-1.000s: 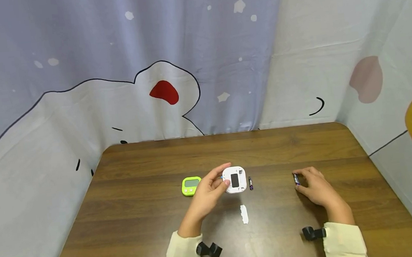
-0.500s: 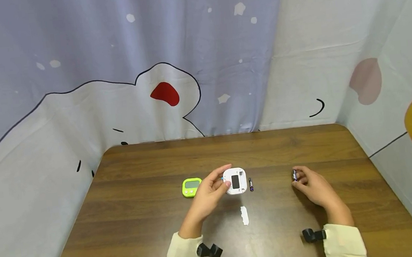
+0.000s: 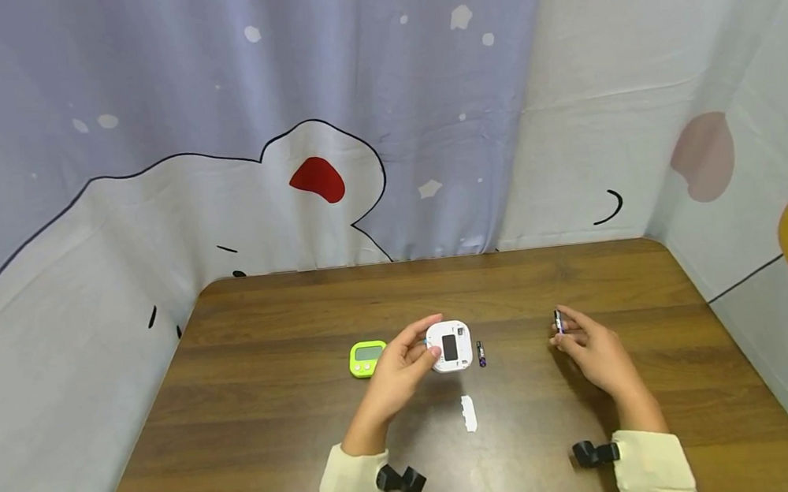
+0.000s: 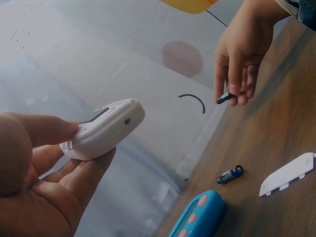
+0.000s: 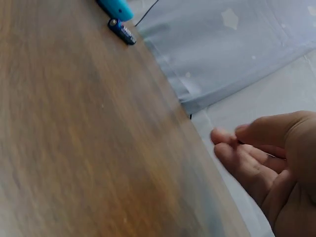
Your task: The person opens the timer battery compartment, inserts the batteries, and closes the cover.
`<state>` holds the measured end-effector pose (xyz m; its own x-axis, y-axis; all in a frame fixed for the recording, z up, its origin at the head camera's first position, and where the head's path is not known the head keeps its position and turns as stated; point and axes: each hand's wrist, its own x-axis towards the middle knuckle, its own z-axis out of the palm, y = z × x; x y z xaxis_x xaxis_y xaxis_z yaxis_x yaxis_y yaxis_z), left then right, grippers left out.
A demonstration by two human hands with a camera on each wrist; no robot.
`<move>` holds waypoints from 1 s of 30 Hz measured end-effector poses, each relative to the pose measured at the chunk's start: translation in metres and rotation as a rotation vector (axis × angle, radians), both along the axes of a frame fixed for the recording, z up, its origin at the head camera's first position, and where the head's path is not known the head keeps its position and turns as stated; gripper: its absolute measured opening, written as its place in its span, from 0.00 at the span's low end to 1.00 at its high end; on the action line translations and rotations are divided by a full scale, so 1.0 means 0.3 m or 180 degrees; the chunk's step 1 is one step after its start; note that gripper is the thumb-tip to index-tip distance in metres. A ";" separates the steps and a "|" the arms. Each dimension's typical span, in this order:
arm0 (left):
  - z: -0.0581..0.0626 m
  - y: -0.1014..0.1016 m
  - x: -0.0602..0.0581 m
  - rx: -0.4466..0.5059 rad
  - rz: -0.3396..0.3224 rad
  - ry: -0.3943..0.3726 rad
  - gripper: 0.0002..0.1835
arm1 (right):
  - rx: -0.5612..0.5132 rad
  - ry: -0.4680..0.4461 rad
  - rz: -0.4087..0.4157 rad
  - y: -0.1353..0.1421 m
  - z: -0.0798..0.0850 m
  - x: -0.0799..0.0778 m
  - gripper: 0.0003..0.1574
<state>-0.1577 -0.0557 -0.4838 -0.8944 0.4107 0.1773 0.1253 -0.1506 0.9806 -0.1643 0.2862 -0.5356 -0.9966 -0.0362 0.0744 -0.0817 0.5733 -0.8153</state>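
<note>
My left hand [image 3: 395, 372] holds a white timer [image 3: 454, 347] above the table by its left edge, thumb on the back face. That face has a dark rectangle and open recesses. Off to the right, my right hand [image 3: 596, 349] pinches a small dark battery [image 3: 559, 322] between thumb and fingers; in the right wrist view the fingers mostly hide it. Another battery [image 3: 481, 354] lies just right of the white timer, on the table. Below the timer is a white battery cover [image 3: 469, 414], also seen in the left wrist view.
A green timer [image 3: 365, 360] lies left of my left hand. The left wrist view shows a blue timer [image 4: 200, 215] with pink buttons beside the loose battery. Behind the wooden table [image 3: 277, 439] hangs a patterned curtain [image 3: 438, 115].
My right hand has moved slightly left and away from me, lifting and turning the battery in its fingers. The left hand and white timer stay nearly still.
</note>
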 end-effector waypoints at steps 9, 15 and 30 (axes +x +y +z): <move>-0.016 0.000 -0.006 0.0019 0.0000 0.0019 0.24 | -0.1035 0.0038 -0.0213 -0.028 0.008 -0.015 0.22; -0.022 0.001 -0.008 0.0044 -0.0008 0.0018 0.24 | -0.1375 0.0072 -0.0255 -0.050 0.022 -0.013 0.22; -0.012 0.008 0.001 0.0123 0.0106 -0.0086 0.23 | -0.1706 0.0379 0.0054 -0.183 0.115 0.008 0.19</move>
<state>-0.1575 -0.0533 -0.4872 -0.9121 0.3740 0.1682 0.1044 -0.1847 0.9772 -0.1620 0.2314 -0.5012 -0.9797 0.0219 0.1992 -0.1970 0.0782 -0.9773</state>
